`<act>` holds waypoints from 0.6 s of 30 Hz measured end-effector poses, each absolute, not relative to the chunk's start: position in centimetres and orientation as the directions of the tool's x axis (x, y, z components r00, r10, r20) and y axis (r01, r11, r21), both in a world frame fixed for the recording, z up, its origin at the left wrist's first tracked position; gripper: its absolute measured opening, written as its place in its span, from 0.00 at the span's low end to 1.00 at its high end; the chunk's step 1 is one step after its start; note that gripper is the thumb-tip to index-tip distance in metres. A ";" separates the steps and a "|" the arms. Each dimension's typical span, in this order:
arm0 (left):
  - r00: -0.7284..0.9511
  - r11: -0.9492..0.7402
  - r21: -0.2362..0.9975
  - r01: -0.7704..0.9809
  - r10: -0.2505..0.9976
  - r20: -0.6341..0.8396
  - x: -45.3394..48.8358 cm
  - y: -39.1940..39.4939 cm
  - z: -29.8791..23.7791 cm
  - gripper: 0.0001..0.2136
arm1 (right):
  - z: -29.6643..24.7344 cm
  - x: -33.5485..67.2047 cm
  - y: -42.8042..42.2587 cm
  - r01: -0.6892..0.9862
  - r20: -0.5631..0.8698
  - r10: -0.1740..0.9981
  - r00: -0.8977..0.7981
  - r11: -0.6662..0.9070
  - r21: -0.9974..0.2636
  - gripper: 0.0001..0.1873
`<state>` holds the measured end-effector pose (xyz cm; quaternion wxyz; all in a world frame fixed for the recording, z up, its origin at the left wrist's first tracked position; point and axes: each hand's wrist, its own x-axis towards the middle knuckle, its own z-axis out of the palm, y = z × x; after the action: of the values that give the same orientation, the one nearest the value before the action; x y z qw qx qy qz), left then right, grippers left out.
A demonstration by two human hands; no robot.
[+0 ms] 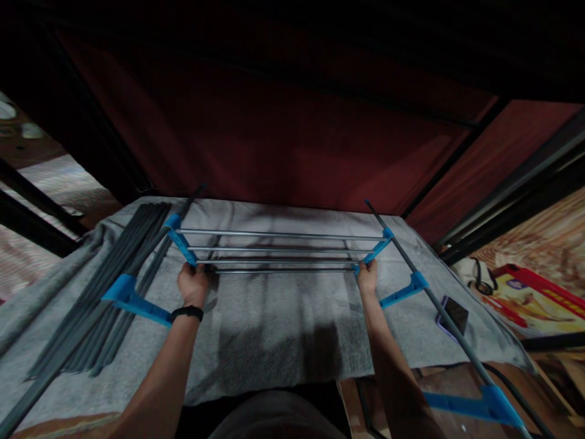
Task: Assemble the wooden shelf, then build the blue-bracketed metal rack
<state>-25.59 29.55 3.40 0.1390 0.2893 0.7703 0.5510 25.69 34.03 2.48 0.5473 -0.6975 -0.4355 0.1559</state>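
A rack frame of grey tubes and blue plastic brackets stands over the grey cloth. Several thin metal rods (283, 249) span crosswise between the left blue bracket (181, 241) and the right blue bracket (378, 249). My left hand (192, 283), with a black band at the wrist, is closed around the near end of the left bracket. Likewise, my right hand (367, 278) pinches the near end of the right bracket. Nearer to me, a lower left bracket (137, 300) and a lower right bracket (404, 291) stick inward from the side tubes without rods.
A bundle of loose grey tubes (98, 292) lies at the left on the grey cloth (274, 341). On the right are a phone (453, 317) and, beyond the cloth, a red and yellow box (532, 299). A dark red curtain (283, 146) hangs behind.
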 end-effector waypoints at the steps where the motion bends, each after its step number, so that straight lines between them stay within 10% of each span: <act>1: -0.796 0.220 0.930 0.296 0.594 0.113 -25.6 29.6 3.5 0.05 | 2.8 25.8 34.2 0.450 0.256 0.780 0.570 -0.036 -0.892 0.26; 18: -0.748 0.444 0.755 0.482 0.658 0.090 -25.9 35.4 6.7 0.04 | 10.1 25.4 41.2 0.694 0.155 0.835 0.528 -0.319 -0.646 0.19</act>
<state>-25.91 35.44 6.67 0.1088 0.3381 0.8428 0.4045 25.39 41.18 10.11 0.3395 -0.8054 -0.4747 0.1038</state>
